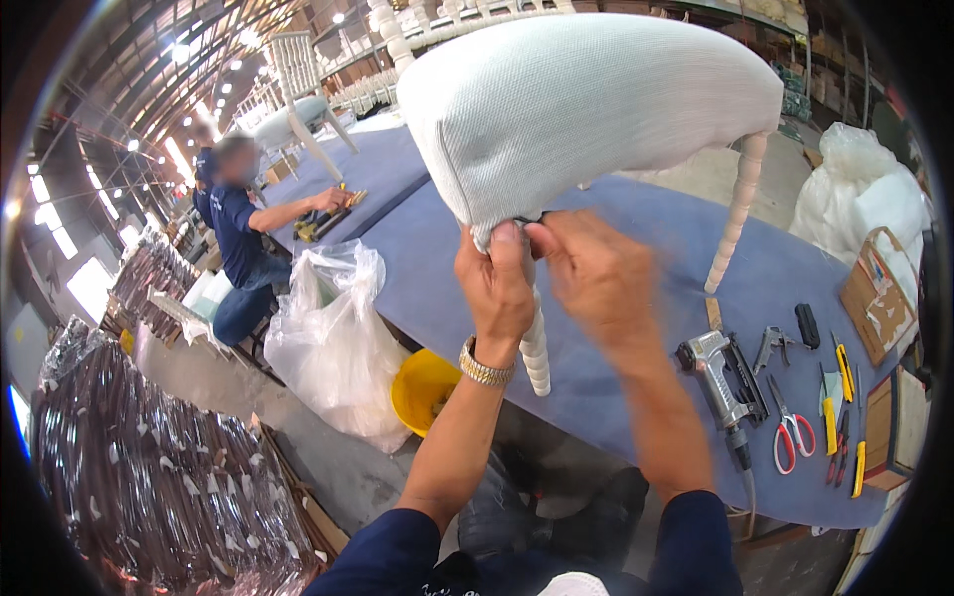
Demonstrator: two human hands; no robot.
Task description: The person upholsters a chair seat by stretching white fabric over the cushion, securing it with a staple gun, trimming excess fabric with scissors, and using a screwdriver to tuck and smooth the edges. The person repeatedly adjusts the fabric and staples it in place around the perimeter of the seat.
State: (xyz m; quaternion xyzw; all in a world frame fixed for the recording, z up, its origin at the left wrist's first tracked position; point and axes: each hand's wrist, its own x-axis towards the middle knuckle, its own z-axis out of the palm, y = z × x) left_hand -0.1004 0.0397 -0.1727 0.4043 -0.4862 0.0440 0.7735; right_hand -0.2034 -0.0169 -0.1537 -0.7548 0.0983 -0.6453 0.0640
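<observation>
Nearest us, our left hand (497, 288) pinches the white fabric at the seat corner (477, 223), thumb and fingers shut on a fold of cloth right above the turned white leg (535, 353). Our right hand (596, 283) is just beside it, w/ fingers curled at the same corner; it's blurred, so we can't tell if it's gripping cloth or only touching.

The upholstered seat (586, 109) hangs tilted above the blue-covered workbench (616, 397), a 2nd leg (740, 214) pointing down at the far side. We judge the cloth soft, stretchy and a bit slack at the corner, so take it close to the edge and pull taut. The frame looks stiff and fairly heavy, so best held by a leg or the seat rim; the slim legs could mark easily.

Beyond, on the bench at right: a pneumatic stapler (720, 382), red-handled scissors (792, 432), pliers (773, 343). Further left, another person (238, 238) works at a 2nd bench.
</observation>
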